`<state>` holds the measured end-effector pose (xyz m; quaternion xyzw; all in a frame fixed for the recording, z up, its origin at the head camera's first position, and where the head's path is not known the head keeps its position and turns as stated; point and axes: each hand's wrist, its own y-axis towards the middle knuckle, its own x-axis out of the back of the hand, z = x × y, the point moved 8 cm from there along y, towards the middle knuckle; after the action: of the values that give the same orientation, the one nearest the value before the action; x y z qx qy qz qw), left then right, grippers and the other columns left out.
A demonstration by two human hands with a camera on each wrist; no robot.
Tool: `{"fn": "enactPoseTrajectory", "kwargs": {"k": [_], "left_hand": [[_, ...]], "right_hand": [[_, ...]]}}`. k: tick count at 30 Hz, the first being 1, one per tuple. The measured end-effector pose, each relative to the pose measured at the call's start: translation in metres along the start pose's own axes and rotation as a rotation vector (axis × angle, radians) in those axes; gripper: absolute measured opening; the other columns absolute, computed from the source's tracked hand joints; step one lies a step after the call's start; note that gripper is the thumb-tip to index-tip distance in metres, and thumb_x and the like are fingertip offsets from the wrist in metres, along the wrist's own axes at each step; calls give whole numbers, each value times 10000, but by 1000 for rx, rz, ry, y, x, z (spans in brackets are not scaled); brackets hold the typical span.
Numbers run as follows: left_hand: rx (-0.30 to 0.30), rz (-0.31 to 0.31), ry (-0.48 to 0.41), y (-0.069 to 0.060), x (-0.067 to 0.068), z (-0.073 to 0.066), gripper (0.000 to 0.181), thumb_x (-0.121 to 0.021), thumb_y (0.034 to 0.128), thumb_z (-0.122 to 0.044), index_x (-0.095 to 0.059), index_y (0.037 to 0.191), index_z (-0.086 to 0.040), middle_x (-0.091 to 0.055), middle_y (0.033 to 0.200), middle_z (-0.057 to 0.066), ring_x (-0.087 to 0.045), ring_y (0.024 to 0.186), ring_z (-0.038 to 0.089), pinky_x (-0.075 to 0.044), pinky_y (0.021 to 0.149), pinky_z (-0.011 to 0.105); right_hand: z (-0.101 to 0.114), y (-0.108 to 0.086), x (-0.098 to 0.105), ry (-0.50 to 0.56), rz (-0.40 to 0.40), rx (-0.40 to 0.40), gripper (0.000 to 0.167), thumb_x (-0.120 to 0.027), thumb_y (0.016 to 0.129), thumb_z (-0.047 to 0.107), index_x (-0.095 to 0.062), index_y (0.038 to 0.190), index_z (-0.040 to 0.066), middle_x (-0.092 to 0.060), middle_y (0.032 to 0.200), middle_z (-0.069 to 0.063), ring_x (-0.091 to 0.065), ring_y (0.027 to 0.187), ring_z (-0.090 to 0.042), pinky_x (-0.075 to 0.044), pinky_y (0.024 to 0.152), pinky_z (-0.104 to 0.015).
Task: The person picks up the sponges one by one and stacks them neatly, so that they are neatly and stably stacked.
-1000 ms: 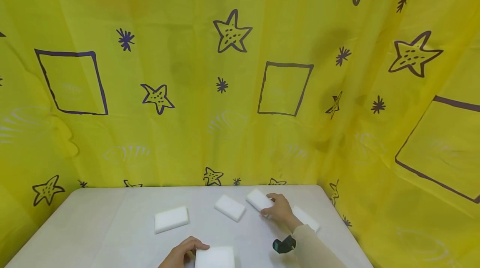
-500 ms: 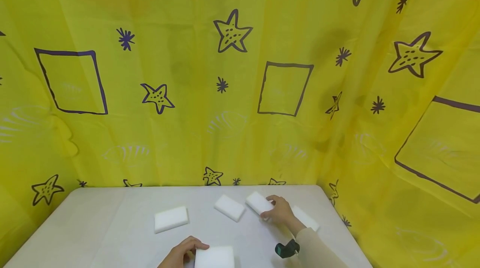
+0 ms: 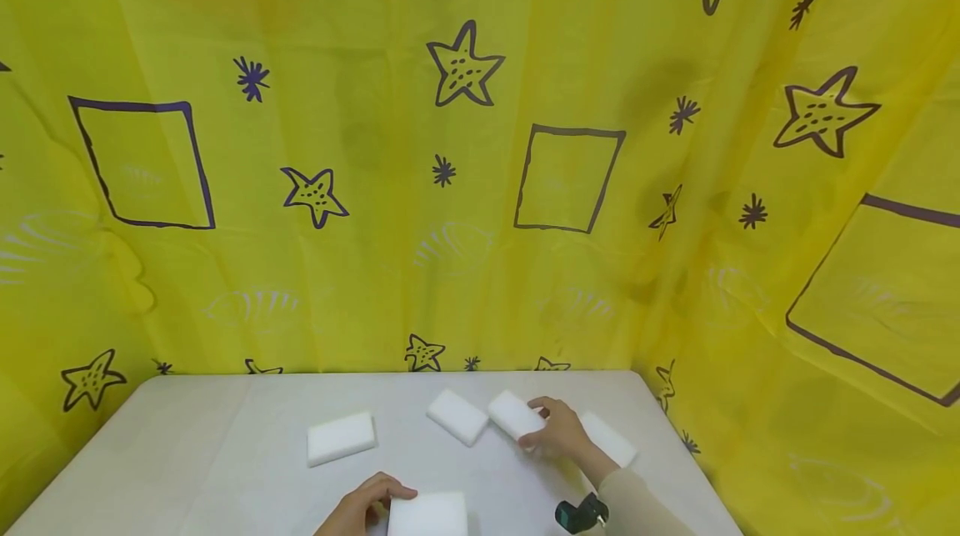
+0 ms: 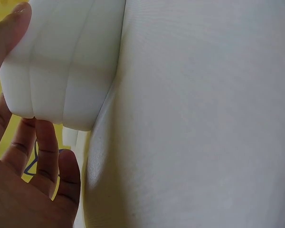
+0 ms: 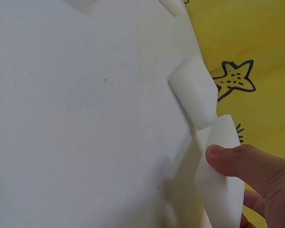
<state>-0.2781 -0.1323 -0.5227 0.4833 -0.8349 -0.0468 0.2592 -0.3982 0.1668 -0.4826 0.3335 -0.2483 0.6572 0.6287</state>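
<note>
At the near edge of the table, the left hand [image 3: 365,506] grips a stack of white sponge blocks [image 3: 428,514]. Three layers show in the left wrist view, where the left hand [image 4: 33,175] has its thumb on the top and fingertips against the end of the stack [image 4: 52,61]. Farther back and to the right, the right hand [image 3: 561,433] holds one white block [image 3: 514,413] between thumb and fingers. In the right wrist view, the thumb of the right hand [image 5: 261,175] presses the face of that block [image 5: 223,190].
One block [image 3: 457,417] lies just left of the held one, another [image 3: 341,438] at the left, and a third [image 3: 609,439] behind the right forearm. A dark wrist device [image 3: 582,513] is at the right sleeve. A yellow patterned curtain [image 3: 375,269] surrounds the white table [image 3: 225,453].
The right hand and its block have shifted slightly toward the near side and the left, closer to the neighbouring block. The left hand stays at the stack.
</note>
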Motion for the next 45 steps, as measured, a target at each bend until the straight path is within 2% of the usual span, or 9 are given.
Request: {"fn": "enactPoseTrajectory", "kwargs": {"k": [4,6,11,14,22,31,45], "left_hand": [[-12,2,-2,0,0,-2,487,-812,814,-132,-613,1257,-97,-574,1117,-112,-492,868,6,-438,635,231],[5,7,-7,0,0,-1,484,-813,815,-142,-615,1254,-96,-575,1112,-113,-492,867,5,-438,639,232],[94,16,-36,1,-1,1,490,-823,807,-190,-620,1241,-87,-572,1094,-126,-494,870,7,-432,666,231],[117,15,-33,1,-1,3,493,-827,802,-203,-623,1237,-94,-572,1088,-122,-496,868,13,-431,669,233],[136,10,-6,-1,0,6,488,-831,798,-222,-629,1234,-137,-571,1071,-114,-491,854,18,-425,658,234],[142,9,-17,0,-1,7,496,-835,791,-227,-631,1233,-134,-570,1063,-114,-488,849,25,-425,654,237],[156,3,5,-1,0,5,494,-840,784,-242,-638,1221,-130,-573,1061,-118,-488,847,19,-418,655,233]], "right_hand": [[1,-4,1,5,-1,-8,622,-911,623,120,-641,1170,-5,-645,1015,-169,-587,881,-284,-489,771,-426],[1,-6,3,5,-1,-9,626,-911,624,121,-639,1175,0,-644,1016,-166,-587,884,-285,-488,769,-428],[4,-11,8,6,-3,-5,632,-911,623,121,-639,1181,3,-641,1014,-166,-587,887,-288,-486,761,-427],[5,-13,11,8,0,0,638,-912,617,120,-640,1182,2,-641,1014,-160,-586,886,-282,-481,753,-413],[19,-19,16,33,5,45,640,-916,589,75,-646,1164,1,-641,984,-129,-589,882,-267,-484,754,-403],[30,-28,18,41,28,32,654,-921,569,62,-659,1167,24,-636,980,-100,-584,886,-244,-484,757,-398],[48,-44,16,109,122,119,643,-925,594,94,-684,1188,43,-603,993,-78,-531,819,-185,-451,685,-314]]}}
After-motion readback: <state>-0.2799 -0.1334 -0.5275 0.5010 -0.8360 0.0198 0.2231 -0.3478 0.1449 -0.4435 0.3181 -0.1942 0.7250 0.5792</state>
